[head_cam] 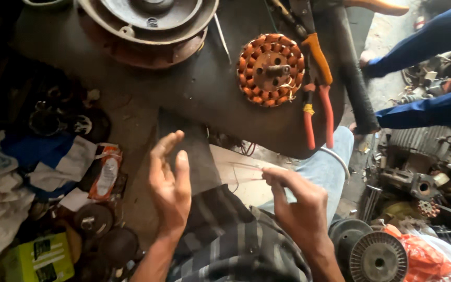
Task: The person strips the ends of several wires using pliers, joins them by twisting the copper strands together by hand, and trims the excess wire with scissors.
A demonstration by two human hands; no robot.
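My left hand (169, 184) is raised over my lap with its fingers apart and nothing in it. My right hand (297, 201) pinches thin reddish copper wire (246, 167) between thumb and fingertips; the strands run left across a pale board (236, 180). On the dark round worktop (199, 89) ahead lies a motor stator (270, 69) wound with orange copper coils, a short shaft at its centre. Red-handled pliers (319, 112) lie just right of it.
A large rusty metal fan housing (150, 28) sits at the back of the worktop. A black-handled tool (358, 89) lies at its right edge. Rags, packets and round parts litter the floor left. Motor parts and a laminated core (378, 258) lie right. Another person's blue-trousered legs (434, 68) are at top right.
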